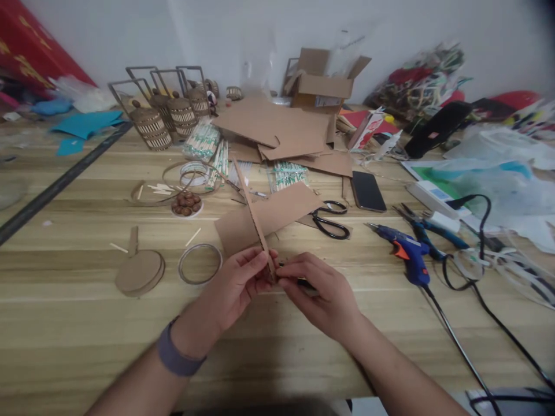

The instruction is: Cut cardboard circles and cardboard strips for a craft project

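My left hand is closed around the lower part of a narrow cardboard strip, with the thumb on its face. The strip tilts up and away, its corrugated edge towards me. At its lower end the fingertips of my right hand are pinched together, touching or almost touching it. A small black and yellow thing shows partly under the right fingers; its kind is hidden. Behind the hands a flat cardboard piece lies on the table, beside black-handled scissors.
Left of my hands are a tape roll, round cardboard discs and a bowl of brown balls. A blue glue gun, pliers and a phone lie right. Cardboard sheets and lidded miniature buckets stand behind.
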The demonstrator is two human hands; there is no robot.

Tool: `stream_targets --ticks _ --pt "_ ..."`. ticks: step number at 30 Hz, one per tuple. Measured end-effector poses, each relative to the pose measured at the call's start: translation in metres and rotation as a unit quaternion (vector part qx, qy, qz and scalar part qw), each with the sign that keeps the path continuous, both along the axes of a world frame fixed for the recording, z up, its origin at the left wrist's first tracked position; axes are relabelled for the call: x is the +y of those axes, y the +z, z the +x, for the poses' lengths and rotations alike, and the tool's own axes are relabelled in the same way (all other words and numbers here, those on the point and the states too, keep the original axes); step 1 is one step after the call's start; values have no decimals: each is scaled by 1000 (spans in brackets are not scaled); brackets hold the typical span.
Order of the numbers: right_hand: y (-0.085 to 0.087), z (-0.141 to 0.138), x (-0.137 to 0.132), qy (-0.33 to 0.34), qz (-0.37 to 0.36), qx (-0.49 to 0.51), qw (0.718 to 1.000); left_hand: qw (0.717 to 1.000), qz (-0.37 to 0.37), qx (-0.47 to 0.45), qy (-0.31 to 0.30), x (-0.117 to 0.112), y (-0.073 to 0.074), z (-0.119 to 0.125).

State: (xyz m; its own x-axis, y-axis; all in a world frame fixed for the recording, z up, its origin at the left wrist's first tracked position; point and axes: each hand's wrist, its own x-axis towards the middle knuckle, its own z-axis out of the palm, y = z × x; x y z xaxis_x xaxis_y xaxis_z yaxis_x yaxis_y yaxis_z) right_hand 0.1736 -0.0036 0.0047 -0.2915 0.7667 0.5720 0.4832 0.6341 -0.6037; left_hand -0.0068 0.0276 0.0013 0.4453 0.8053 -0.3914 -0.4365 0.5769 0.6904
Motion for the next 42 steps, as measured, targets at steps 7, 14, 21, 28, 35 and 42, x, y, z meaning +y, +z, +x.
stream_targets --ticks 7,14,21,28,35,42 --pt "1 2 6 9 11 -66 998 999 -3 27 25 0 -3 -1" --pt "-8 -1 5 -4 27 -57 998 999 8 36 38 0 0 2" --pt "-14 -1 1 -18 12 -59 998 994 16 93 46 -2 -2 7" --pt "-17 -3 -1 -28 1 -56 998 990 38 124 60 -4 -5 9" --pt "-17 -4 -3 -47 20 -75 996 990 33 115 73 -5 -7 10" --pt "-19 -4 -3 -62 40 -95 993 990 42 122 55 -6 -6 10"
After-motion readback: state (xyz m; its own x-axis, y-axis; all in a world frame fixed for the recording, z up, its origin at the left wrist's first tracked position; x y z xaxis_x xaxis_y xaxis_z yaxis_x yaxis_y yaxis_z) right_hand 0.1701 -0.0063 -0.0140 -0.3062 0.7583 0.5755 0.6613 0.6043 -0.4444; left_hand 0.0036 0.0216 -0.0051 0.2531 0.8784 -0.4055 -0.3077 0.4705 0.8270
